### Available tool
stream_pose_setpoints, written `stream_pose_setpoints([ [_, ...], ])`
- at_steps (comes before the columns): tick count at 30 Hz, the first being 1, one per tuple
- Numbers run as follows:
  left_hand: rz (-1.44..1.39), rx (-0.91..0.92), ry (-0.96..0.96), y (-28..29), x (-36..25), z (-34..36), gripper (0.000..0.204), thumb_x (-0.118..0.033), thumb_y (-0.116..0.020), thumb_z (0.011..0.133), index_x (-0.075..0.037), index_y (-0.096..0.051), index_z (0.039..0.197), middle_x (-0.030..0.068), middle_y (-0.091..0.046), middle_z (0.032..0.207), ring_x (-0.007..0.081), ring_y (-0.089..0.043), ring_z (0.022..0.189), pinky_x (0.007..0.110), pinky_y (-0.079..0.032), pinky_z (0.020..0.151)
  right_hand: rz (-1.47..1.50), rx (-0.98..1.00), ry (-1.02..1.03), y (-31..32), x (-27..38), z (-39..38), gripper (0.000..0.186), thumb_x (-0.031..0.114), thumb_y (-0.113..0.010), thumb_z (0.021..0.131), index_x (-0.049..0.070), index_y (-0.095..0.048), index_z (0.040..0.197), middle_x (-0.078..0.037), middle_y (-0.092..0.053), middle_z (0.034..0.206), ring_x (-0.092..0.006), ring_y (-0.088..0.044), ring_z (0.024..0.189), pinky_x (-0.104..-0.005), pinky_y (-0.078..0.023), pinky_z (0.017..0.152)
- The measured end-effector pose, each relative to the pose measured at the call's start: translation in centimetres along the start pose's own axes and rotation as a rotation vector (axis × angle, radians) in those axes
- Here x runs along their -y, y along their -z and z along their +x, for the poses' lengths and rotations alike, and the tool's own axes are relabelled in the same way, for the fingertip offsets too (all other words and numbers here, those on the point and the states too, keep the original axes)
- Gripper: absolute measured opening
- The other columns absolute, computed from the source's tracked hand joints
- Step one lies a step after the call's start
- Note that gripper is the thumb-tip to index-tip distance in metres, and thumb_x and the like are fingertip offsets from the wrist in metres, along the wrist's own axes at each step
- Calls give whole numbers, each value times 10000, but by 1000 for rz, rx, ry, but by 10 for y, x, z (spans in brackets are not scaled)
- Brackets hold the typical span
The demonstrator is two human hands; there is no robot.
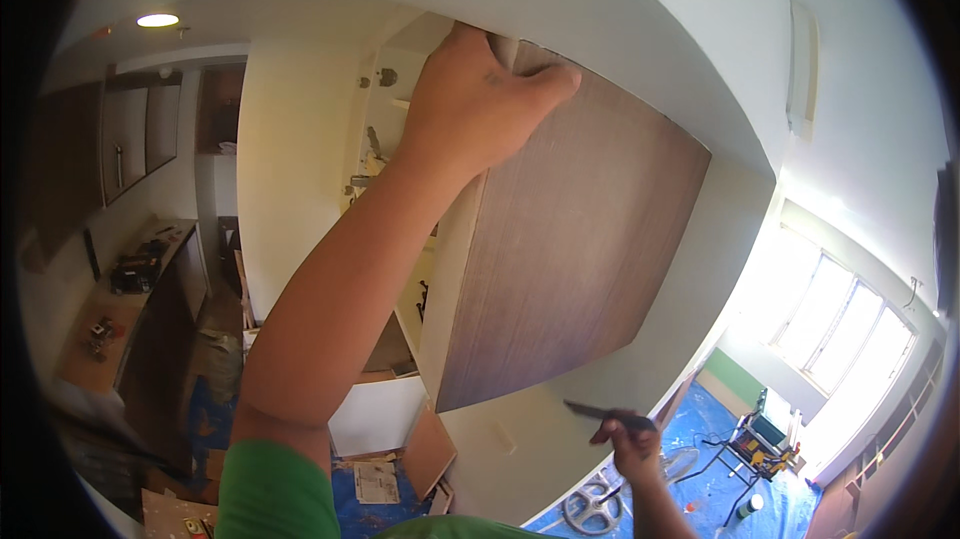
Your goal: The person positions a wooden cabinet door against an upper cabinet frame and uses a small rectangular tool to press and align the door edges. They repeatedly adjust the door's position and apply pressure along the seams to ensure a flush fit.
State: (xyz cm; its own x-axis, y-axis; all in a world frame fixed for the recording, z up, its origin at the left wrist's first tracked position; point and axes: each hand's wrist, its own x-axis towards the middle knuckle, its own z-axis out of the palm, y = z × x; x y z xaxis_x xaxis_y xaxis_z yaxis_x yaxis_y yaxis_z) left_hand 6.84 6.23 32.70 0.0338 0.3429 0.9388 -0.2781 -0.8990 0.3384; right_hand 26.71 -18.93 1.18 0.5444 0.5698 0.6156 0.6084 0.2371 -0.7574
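Observation:
Above me, my left hand is closed round the top edge of a brown wood-grain cabinet door, its thumb on the front face. The door stands ajar, and its pale inner side shows. Behind it is a cream cabinet with metal hinges along its side; my arm hides part of the opening. Low on the right, my right hand is closed round the handle of a slim, dark, knife-like tool. Its blade points left, below the door and apart from it. The exact kind of tool is unclear.
A ceiling bulkhead runs close over the door. At lower right, a table saw on a stand and a spoked wheel stand on blue sheeting. Boards lean below. A counter with tools is at left.

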Motion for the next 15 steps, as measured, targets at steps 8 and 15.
stream_pose_setpoints([
  [8, -104, -70, 23, -6, 14, 7, 403, -305, -713, 804, -11, -689, 1079, 148, -688, 1047, 289, -632, 1010, 359, -473, 893, 165, -47, -666, -47, -162, -113, 298, 230, -657, 971, -9, -651, 793, -58, -639, 619, -132, -614, 524, -272, -497, 512],
  [15, 615, -112, -635, 13, 83, 24, 321, -107, -500, 936, -30, -658, 1204, 146, -652, 1217, 267, -593, 1163, 346, -421, 1036, -51, 89, -1031, -53, -243, -200, 400, 378, -705, 922, -4, -671, 808, -86, -648, 644, -172, -632, 563, -342, -511, 553],
])
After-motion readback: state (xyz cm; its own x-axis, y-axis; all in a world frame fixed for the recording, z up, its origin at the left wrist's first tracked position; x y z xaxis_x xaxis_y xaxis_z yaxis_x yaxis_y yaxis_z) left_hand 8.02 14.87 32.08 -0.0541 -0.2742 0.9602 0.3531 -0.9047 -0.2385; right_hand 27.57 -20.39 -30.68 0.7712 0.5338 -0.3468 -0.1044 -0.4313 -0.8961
